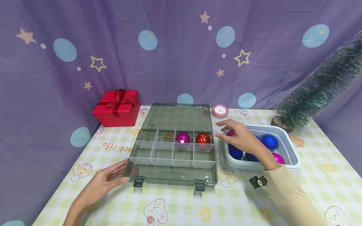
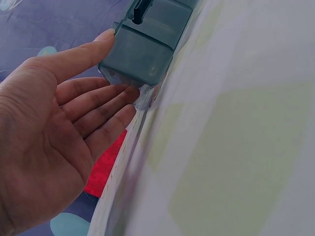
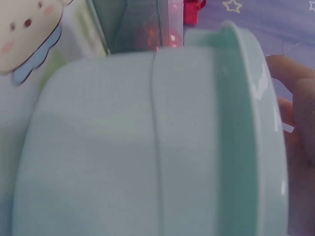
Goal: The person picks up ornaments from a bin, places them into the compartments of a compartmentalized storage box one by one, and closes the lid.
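A smoky-grey compartment box [image 1: 164, 177] lies on the table with its lid [image 1: 181, 116] tipped back. In its rear row sit a magenta glitter ball [image 1: 182, 138] and a red glitter ball [image 1: 203, 138]. My left hand [image 1: 106, 179] rests at the box's front left corner, its fingers and thumb fairly straight; in the left wrist view the thumb tip touches the corner. Over the left side of a pale blue tub [image 1: 292, 157] hovers my right hand [image 1: 240, 133], fingers loosely bent toward the box, with nothing visible in them. Blue balls [image 1: 269, 142] and a pink ball [image 1: 278, 158] lie in the tub, partly hidden by that arm.
A red gift box [image 1: 117, 110] stands at the back left. Behind the compartment box is a pink ribbon roll [image 1: 220, 111]. A small frosted tree [image 1: 314, 91] leans at the right on a wooden base. One small black object [image 1: 258, 181] appears beside the right sleeve.
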The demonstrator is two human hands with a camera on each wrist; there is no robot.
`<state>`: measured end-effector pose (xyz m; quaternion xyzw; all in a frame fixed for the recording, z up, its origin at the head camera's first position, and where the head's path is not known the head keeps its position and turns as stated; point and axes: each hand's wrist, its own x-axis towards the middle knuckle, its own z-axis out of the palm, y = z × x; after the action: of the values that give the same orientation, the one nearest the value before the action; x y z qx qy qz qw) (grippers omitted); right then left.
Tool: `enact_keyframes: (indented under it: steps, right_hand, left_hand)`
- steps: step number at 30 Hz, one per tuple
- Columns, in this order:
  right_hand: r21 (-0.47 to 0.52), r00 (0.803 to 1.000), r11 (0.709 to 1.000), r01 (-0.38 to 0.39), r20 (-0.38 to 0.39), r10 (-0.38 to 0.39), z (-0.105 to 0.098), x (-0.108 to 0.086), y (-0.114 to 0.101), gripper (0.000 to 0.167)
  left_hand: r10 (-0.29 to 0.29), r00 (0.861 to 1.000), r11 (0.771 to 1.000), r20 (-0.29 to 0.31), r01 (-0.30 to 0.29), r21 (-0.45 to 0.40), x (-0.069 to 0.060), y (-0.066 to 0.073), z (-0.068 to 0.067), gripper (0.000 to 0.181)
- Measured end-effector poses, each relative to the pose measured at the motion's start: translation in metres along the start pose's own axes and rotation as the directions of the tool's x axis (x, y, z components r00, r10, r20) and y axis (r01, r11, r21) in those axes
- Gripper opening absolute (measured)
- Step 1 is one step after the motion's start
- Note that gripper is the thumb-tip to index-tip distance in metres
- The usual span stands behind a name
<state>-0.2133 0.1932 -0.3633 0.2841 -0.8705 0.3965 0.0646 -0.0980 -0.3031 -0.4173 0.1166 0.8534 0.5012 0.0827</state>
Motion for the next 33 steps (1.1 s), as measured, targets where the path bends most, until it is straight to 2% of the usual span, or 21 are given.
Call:
enact_keyframes:
  steps: [9,16,28,33]
  right_hand:
    - [-0.064,0.998,0.997,-0.044,-0.045,0.041,-0.018,-0.023,0.014,0.035]
    - [-0.085,0.995,0.993,-0.082,-0.059,0.078,-0.027,-0.037,0.024,0.039]
    - [-0.172,0.989,0.975,-0.141,-0.063,0.132,-0.026,-0.043,0.044,0.043]
    - [-0.218,0.990,0.966,-0.140,-0.027,0.138,-0.024,-0.040,0.047,0.043]
  left_hand:
    - [0.004,1.000,1.000,0.003,-0.004,-0.002,0.000,0.000,0.000,0.067]
    - [0.007,1.000,1.000,-0.001,-0.007,0.004,-0.001,-0.001,0.000,0.066]
    - [0.007,1.000,1.000,-0.004,-0.006,0.011,-0.001,-0.001,0.000,0.067]
    - [0.008,1.000,1.000,-0.005,-0.008,0.007,0.000,-0.001,0.001,0.066]
